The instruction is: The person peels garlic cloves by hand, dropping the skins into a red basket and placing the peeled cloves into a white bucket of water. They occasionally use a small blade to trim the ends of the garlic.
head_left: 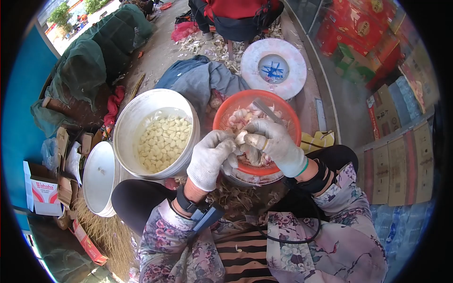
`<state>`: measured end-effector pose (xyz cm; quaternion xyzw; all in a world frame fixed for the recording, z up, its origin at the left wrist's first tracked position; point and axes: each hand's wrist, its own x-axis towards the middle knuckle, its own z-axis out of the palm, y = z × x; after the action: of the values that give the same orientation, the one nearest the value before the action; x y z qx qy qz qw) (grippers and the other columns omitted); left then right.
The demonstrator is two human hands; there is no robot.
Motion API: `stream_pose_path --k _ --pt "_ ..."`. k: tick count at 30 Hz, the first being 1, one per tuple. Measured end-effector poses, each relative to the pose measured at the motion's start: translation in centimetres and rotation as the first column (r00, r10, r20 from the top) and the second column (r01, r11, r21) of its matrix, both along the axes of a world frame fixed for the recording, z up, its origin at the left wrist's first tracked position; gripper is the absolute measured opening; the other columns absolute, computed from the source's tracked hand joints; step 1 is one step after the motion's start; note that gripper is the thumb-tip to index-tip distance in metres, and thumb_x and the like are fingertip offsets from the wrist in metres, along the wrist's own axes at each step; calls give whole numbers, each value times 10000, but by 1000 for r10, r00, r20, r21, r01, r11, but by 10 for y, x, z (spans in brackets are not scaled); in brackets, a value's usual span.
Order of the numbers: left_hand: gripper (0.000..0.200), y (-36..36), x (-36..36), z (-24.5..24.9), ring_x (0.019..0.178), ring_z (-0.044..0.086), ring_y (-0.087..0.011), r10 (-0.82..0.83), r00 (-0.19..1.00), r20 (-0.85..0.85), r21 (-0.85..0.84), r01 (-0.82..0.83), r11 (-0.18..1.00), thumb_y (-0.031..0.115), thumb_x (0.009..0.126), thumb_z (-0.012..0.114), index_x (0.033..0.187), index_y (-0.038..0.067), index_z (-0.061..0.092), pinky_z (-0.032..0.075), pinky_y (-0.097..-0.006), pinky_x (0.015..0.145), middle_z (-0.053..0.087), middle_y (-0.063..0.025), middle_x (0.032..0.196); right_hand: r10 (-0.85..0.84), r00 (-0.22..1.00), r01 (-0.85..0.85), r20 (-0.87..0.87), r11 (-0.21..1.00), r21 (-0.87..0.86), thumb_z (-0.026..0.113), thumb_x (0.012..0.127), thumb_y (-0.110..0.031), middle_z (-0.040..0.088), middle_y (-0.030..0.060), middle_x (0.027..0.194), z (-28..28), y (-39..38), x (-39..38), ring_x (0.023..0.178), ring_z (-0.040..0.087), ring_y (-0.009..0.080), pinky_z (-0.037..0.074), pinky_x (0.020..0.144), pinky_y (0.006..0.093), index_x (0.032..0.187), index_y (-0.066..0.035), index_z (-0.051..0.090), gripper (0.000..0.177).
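Note:
Both my hands wear pale work gloves and meet above an orange colander [296,113] of unpeeled garlic cloves [240,115]. My left hand [211,158] is closed in a pinch at a whitish garlic clove [241,137]. My right hand [276,146] is wrapped round a knife, its thumb and forefinger against the same clove. The knife's metal blade [268,111] points up and left over the colander; its handle is hidden in my glove. Left of the colander, a white bucket [123,137] holds peeled garlic cloves [165,141] in liquid.
A second white bucket [98,181] leans at left, near a straw broom [111,236]. Beyond the colander are grey-blue cloth [198,78] and a round white stool [295,59]. Another person [240,19] sits ahead among garlic skins. Cardboard boxes [398,165] stand at right.

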<state>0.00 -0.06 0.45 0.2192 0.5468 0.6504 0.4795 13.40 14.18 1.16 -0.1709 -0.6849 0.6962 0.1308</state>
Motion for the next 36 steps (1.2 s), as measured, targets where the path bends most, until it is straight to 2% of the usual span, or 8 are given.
stream_pose_path --k 4,13,19,25,28,31,35,36 --pt "164 0 9 6 520 550 -64 -15 990 -141 -81 4 997 121 937 583 1019 -19 611 410 -186 447 665 -43 764 -7 1000 9 22 998 -60 592 947 -175 635 35 802 0 -2 1 637 608 85 481 565 223 1037 18 612 213" --pt "139 -5 10 -1 500 489 -54 8 993 -118 57 -1 998 147 971 531 970 21 591 359 -179 440 626 -29 706 91 995 -93 -27 990 -103 561 966 -207 636 64 805 7 -1 2 620 612 110 490 574 235 1028 10 590 228" --pt "127 -7 13 -5 556 461 -39 37 981 -192 84 -21 996 107 969 514 943 20 603 384 -190 519 603 1 731 134 990 -138 -38 985 -101 550 969 -172 659 78 841 11 -2 4 638 624 106 497 586 221 1039 22 577 209" --pt "157 -2 8 -10 509 436 -46 94 993 -77 54 -90 994 164 976 516 941 26 581 343 -191 466 580 -7 696 58 995 -60 -85 998 -16 561 965 -156 655 74 866 2 -9 0 651 627 96 502 589 220 1143 38 568 264" --pt "135 0 11 -8 497 424 -41 121 959 -255 44 -114 993 141 967 526 928 26 585 338 -191 462 574 -2 687 63 998 -63 -14 998 -28 573 957 -139 646 67 878 1 -10 0 659 627 94 512 594 224 1176 43 564 286" --pt "120 1 13 -11 491 420 -37 85 955 -284 35 -79 996 123 961 527 927 25 588 335 -189 460 571 3 681 44 998 -45 33 999 20 576 949 -119 640 60 884 -7 -11 -2 680 632 96 514 593 228 1194 46 563 296" --pt "115 -3 2 -5 603 488 -39 104 987 -125 33 -101 994 94 946 556 936 4 627 407 -185 554 597 1 719 63 994 -63 86 998 2 542 944 -75 633 56 881 7 -11 -1 690 625 93 504 585 227 1207 45 558 289" --pt "116 -3 0 -6 561 466 -37 128 987 -93 75 -122 990 94 946 548 932 9 626 385 -183 519 589 -1 696 61 995 -60 77 998 -11 532 942 -62 632 56 879 7 -11 0 690 623 93 501 581 226 1211 45 557 291"
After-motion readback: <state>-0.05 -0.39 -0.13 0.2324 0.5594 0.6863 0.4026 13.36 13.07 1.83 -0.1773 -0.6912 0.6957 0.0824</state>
